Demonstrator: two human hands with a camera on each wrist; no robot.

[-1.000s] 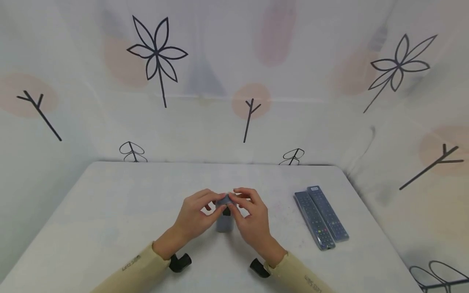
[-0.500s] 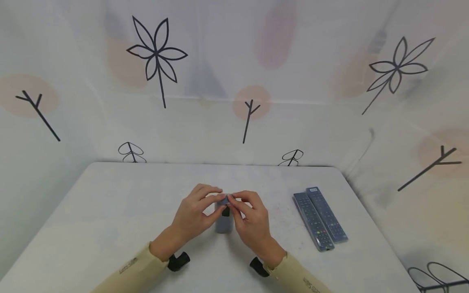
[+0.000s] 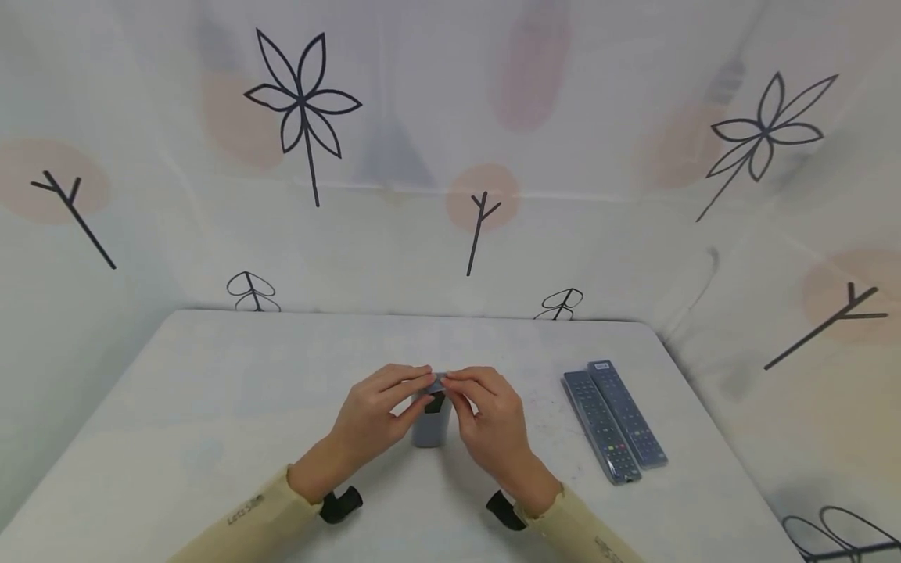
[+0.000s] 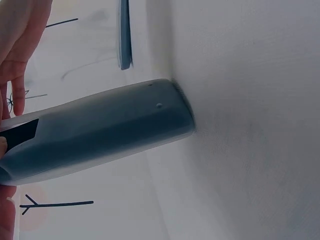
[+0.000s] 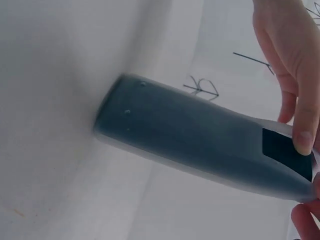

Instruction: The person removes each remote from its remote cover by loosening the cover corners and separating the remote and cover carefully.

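Staged recording booth, not a lived-in room: white table (image 3: 211, 391) enclosed on three sides by hung cloth backdrop (image 3: 422, 156) w/ printed leaf & twig motifs.

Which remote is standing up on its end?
The grey remote in the middle, pinched at its top by the left hand and right hand. The two remotes on the right lie flat on the table.

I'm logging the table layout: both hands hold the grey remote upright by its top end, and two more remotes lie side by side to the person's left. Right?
Not quite. The two spare remotes lie to the person's right, as the head view shows. The rest holds: left hand and right hand pinch the top of the upright grey remote.
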